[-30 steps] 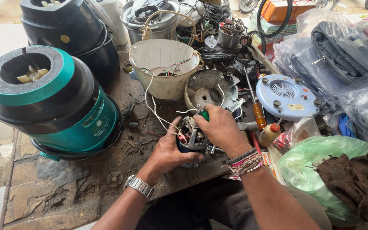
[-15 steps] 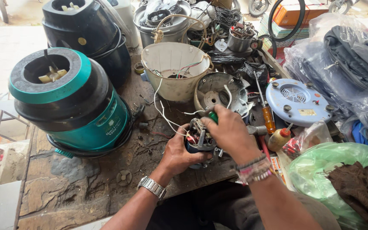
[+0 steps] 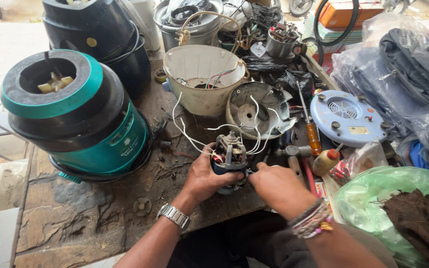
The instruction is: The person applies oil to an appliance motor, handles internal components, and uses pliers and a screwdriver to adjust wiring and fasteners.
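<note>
Head view: my left hand point(image 3: 205, 177) wraps its fingers tight around a small dark electric motor with white wires point(image 3: 229, 160), held upright just above the worn wooden bench point(image 3: 100, 218). My right hand point(image 3: 274, 184) touches its side, fingers curled under; their grip I cannot tell. A teal-and-black blender base point(image 3: 75, 114) stands left.

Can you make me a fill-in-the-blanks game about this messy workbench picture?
1. The left hand wraps around a small ____ with white wires coming out of it.
2. A silver ____ sits on the left wrist.
3. The big blender base beside the left hand is black and ____.
4. The screwdriver near the round blue cover has an ____ handle.

Missing words: motor; watch; green; orange
</note>
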